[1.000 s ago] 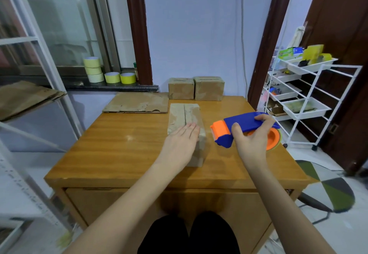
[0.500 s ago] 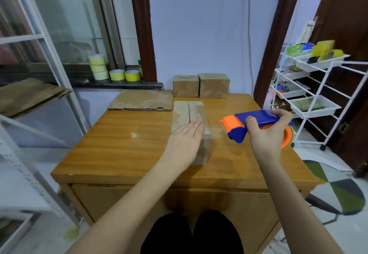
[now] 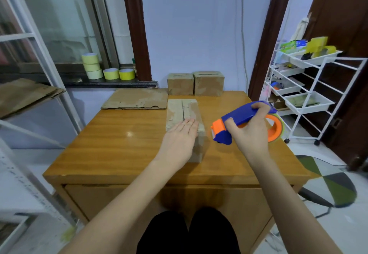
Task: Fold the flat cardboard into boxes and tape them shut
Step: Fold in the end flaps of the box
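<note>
bare table [image 3: 119, 144] left, finished boxes [image 3: 196, 84] blocking far edge

Box [image 3: 184, 114] mid-table [image 3: 123, 150]; flat cardboard [image 3: 137, 99] behind-left; two boxes [image 3: 196, 84] behind; dispenser [image 3: 245, 123] right.

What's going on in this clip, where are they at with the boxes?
A person at a wooden table is about to tape a box. The left hand lies flat on the folded box, whose top seam looks untaped. The right hand grips a blue and orange tape dispenser beside it. Two closed boxes stand at the back, next to flat cardboard.
</note>
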